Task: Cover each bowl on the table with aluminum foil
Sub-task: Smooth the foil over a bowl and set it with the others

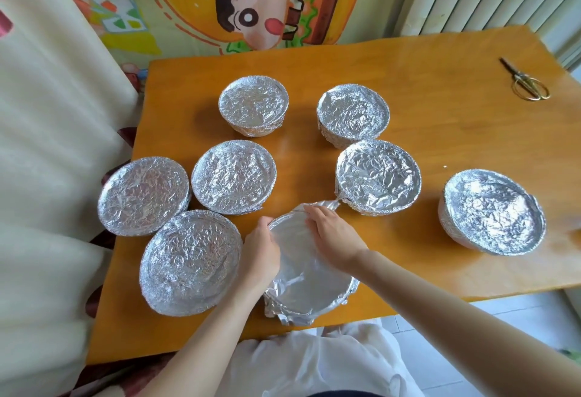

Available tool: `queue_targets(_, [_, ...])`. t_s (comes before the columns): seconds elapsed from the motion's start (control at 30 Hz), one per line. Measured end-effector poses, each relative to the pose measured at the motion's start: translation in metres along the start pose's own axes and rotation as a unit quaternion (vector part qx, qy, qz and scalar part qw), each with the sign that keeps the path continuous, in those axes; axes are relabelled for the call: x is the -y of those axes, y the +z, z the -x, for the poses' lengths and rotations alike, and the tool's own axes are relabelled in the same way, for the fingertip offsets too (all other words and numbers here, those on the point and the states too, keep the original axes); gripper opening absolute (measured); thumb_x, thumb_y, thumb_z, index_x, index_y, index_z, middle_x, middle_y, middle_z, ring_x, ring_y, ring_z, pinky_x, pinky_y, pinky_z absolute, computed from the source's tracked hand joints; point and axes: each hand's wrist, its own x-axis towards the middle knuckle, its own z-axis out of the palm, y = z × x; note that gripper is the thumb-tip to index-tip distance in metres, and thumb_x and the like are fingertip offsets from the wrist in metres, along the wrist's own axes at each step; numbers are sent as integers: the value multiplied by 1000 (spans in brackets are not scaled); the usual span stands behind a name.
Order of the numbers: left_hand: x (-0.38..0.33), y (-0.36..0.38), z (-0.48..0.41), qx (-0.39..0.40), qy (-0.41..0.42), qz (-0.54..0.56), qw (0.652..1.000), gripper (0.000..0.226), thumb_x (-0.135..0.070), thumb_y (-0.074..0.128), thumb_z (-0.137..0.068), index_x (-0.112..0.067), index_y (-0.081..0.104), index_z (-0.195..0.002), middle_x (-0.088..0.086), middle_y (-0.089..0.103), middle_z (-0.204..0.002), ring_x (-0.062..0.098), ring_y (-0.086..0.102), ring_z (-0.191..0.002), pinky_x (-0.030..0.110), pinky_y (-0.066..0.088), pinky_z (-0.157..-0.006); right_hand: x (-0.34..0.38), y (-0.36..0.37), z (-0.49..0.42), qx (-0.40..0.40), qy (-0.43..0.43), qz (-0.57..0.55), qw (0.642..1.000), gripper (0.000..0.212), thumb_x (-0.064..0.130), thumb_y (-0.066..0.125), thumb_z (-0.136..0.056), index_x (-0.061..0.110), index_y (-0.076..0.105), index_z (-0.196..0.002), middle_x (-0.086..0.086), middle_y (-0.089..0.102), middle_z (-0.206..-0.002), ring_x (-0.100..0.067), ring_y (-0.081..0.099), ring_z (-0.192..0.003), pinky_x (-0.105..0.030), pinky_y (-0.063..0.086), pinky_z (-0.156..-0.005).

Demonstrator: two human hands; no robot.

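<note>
— Where was the bowl [309, 294] you were working on?
— At the table's [424, 88] near edge, foil [294, 259] loose over it. Your left hand [262, 252] curled round the foil's left rim; your right hand [333, 239] bent its fingers [314, 214] over the far rim — gripping foil.

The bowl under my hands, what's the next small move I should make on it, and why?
Probably fold the loose flap down against the side of the bowl. The foil already lies over the top, and both the left hand and the right hand grip its far rim, but that flap sticks out beyond the right hand, toward the neighbouring wrapped bowl.
</note>
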Motion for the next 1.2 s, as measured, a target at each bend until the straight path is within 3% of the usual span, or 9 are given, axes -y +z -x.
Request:
queue_targets(0.17, [12,-4,7,20,-30,22,999,33,-12,28,-100,-13,45,-129,11,59,-117,24,57,-90,26,40,-62,4,-2,2,20,-16,-31,999,38,18,28,-104,13,45,-136,-4,49,-138,-21,46,-126,-24,32,-100])
queue_targets(0.3, [12,-8,7,29,32,16,999,34,-18,35,-101,-13,46,-132,4,57,-128,20,53,-113,17,34,-81,4,4,-2,62,-40,-49,996,35,16,32,-102,16,52,-131,-3,55,-134,-22,51,-122,-26,35,-99])
queue_targets(0.43, [8,-9,7,51,59,-14,997,27,-17,41,-100,-15,63,-116,0,67,-92,8,54,-70,14,35,-55,3,8,1,97,-38,-53,993,32,18,36,-101,17,60,-121,-5,65,-118,-26,57,-106,-29,37,-84])
queue_targets(0.53, [9,-8,10,50,70,-21,996,26,-17,44,-99,-12,66,-111,2,68,-90,11,52,-72,18,32,-56,0,6,2,109,-21,-82,990,30,16,35,-99,3,61,-107,-15,65,-95,-34,56,-90,-34,36,-74])
queue_targets(0.7, [5,-3,11,57,78,-22,995,24,-17,44,-98,-13,67,-94,-1,61,-73,18,54,-67,21,33,-53,-3,3,2,90,16,-131,987,38,32,31,-103,10,55,-122,-8,60,-119,-24,53,-112,-28,36,-88])
queue_targets(0.8, [2,0,12,59,77,-19,995,24,-17,45,-98,-12,62,-82,0,59,-66,24,53,-66,30,29,-55,-3,-2,0,160,85,-134,974,58,47,18,-101,12,60,-117,-11,63,-111,-26,55,-103,-28,37,-83])
queue_targets(0.9, [-3,2,16,66,92,-16,993,27,-15,44,-97,-18,52,-71,-8,48,-55,22,45,-60,28,23,-53,-1,-8,3,199,107,-105,968,64,48,13,-101,6,58,-120,-17,60,-107,-32,54,-101,-32,37,-85])
queue_targets(1.07, [-8,7,16,92,71,-32,993,28,-18,38,-99,-15,49,-73,-4,47,-56,20,45,-59,32,21,-52,-2,-10,8,209,142,-119,960,63,45,15,-102,-3,51,-120,-24,56,-113,-27,46,-90,-31,33,-78])
queue_targets(1.2, [-12,5,14,91,82,-55,991,29,-21,35,-100,-9,53,-80,-1,48,-59,17,44,-58,27,24,-48,-4,-9,11,178,147,-142,963,64,46,15,-101,-4,54,-115,-26,58,-113,-38,54,-105,-34,35,-78])
